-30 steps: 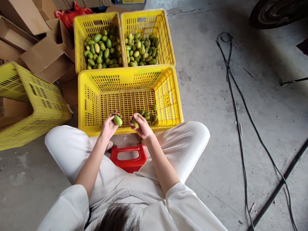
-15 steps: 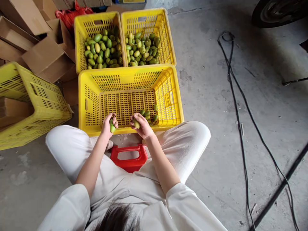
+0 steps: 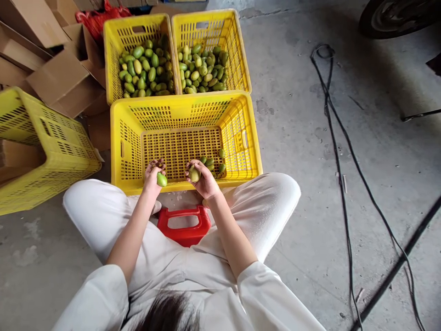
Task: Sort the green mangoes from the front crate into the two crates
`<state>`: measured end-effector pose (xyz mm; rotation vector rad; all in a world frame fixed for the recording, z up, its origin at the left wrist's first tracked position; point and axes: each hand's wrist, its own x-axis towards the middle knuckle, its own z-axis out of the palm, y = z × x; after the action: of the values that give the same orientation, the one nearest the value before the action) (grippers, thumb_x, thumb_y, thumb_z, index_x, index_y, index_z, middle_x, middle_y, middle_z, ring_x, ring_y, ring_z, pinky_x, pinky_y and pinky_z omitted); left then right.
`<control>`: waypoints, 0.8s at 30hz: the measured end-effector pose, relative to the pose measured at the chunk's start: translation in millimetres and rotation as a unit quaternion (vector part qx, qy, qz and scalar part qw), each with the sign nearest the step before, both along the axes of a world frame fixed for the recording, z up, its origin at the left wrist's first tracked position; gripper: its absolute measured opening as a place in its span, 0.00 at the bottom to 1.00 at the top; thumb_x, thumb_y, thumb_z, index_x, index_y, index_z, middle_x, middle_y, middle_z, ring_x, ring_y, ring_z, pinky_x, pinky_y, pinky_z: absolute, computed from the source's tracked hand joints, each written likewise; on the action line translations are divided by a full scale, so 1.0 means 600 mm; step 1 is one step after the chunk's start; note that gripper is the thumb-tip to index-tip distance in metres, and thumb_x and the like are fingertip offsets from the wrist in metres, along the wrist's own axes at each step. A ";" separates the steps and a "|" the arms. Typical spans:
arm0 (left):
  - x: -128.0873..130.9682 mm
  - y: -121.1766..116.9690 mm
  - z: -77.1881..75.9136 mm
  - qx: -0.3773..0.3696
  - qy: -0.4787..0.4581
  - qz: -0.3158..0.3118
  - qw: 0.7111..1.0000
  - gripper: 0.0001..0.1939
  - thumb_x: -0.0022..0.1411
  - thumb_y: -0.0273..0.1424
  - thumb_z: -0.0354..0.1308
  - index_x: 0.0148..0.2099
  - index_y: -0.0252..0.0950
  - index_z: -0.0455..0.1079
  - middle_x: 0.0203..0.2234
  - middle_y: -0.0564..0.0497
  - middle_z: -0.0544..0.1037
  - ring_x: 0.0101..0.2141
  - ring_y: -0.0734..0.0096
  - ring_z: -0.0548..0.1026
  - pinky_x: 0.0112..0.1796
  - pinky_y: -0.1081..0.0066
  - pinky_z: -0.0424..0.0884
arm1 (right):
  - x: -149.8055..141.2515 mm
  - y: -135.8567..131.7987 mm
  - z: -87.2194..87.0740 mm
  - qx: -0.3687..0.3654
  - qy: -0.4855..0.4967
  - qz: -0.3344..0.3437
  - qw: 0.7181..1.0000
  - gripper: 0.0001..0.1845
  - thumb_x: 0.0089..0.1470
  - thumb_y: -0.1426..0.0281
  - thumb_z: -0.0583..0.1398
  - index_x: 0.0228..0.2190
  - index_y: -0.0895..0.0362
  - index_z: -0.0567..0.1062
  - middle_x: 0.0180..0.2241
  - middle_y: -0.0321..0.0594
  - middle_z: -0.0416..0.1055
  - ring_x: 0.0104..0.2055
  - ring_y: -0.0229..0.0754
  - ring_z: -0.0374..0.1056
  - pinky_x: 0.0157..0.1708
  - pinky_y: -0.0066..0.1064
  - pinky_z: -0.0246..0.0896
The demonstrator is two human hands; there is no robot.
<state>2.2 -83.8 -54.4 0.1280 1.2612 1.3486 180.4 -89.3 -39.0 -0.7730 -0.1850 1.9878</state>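
Over the near edge of a large yellow plastic crate [image 3: 186,95], my left hand [image 3: 150,177] is closed on a bright green oval fruit [image 3: 161,179], its fingertips curled beyond it. Across from it, my right hand [image 3: 206,180] grips a duller, olive-green fruit [image 3: 194,174] between thumb and fingers. The two hands are apart. On the crate's slotted floor, by its near right corner, lie several more green fruits [image 3: 209,162]; my right hand and the crate rim partly hide them.
Behind stand two yellow crates [image 3: 106,59] [image 3: 244,55] holding many green and yellowish fruits. Another yellow crate [image 3: 65,138] and cardboard boxes [image 3: 58,82] are at left. A red stool [image 3: 186,236] is between my legs. Black cable [image 3: 344,202] runs along the floor at right.
The green fruit in my left hand has turned and shows more of itself, with the fingers looser around it. The olive fruit in my right hand has also rotated. The view has shifted slightly.
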 end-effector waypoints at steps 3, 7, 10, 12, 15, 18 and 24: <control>-0.003 0.001 -0.003 0.012 0.026 0.025 0.999 0.14 0.37 0.18 0.57 0.30 0.37 0.62 0.32 0.55 0.76 0.28 0.80 0.73 0.24 0.80 0.61 | 0.000 0.000 0.003 0.015 0.012 -0.019 1.000 0.13 0.47 0.72 0.63 0.38 0.53 0.73 0.38 0.35 0.73 0.36 0.37 0.70 0.36 0.31 0.71; -0.003 0.001 -0.004 0.057 0.085 0.019 0.995 0.12 0.37 0.20 0.56 0.27 0.37 0.59 0.28 0.56 0.74 0.23 0.81 0.70 0.23 0.78 0.62 | -0.001 0.000 0.007 0.031 0.009 -0.026 0.999 0.17 0.47 0.73 0.64 0.41 0.53 0.73 0.40 0.35 0.74 0.39 0.39 0.70 0.43 0.36 0.70; 0.000 0.000 -0.005 0.078 0.125 0.006 0.989 0.12 0.39 0.20 0.55 0.27 0.38 0.59 0.24 0.58 0.72 0.20 0.81 0.68 0.21 0.77 0.61 | -0.001 0.000 0.007 0.035 0.009 -0.025 0.999 0.16 0.47 0.73 0.64 0.41 0.52 0.73 0.39 0.35 0.73 0.39 0.39 0.70 0.44 0.37 0.70; 0.001 0.000 -0.005 0.074 0.139 0.005 0.987 0.12 0.40 0.20 0.55 0.29 0.39 0.59 0.22 0.58 0.71 0.18 0.80 0.67 0.21 0.77 0.60 | -0.001 0.000 0.006 0.035 0.011 -0.026 0.999 0.16 0.47 0.73 0.64 0.41 0.52 0.73 0.39 0.34 0.73 0.39 0.38 0.70 0.43 0.37 0.71; 0.003 -0.001 -0.003 0.037 0.143 0.021 0.989 0.15 0.41 0.20 0.55 0.32 0.40 0.58 0.18 0.61 0.69 0.16 0.79 0.66 0.20 0.77 0.60 | -0.001 0.000 0.006 0.030 0.013 -0.030 0.999 0.16 0.46 0.74 0.64 0.40 0.52 0.73 0.38 0.34 0.73 0.39 0.39 0.70 0.43 0.36 0.71; -0.001 0.002 0.003 -0.017 0.087 0.021 0.996 0.12 0.44 0.23 0.56 0.33 0.40 0.59 0.16 0.60 0.68 0.15 0.79 0.64 0.19 0.77 0.58 | -0.001 0.000 0.008 0.027 0.016 -0.032 0.999 0.17 0.46 0.73 0.64 0.41 0.52 0.73 0.39 0.35 0.73 0.40 0.39 0.70 0.44 0.36 0.71; -0.009 0.001 0.013 -0.084 -0.138 -0.037 0.986 0.10 0.46 0.22 0.53 0.35 0.34 0.66 0.24 0.51 0.73 0.24 0.73 0.74 0.27 0.73 0.69 | 0.002 0.001 0.011 0.044 0.015 -0.027 0.999 0.23 0.46 0.71 0.64 0.46 0.51 0.71 0.44 0.37 0.73 0.43 0.40 0.70 0.40 0.35 0.71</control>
<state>-3.1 -83.2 -46.8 -0.1258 1.1176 1.1468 181.5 -88.9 -32.2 -0.6848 -0.2292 1.9252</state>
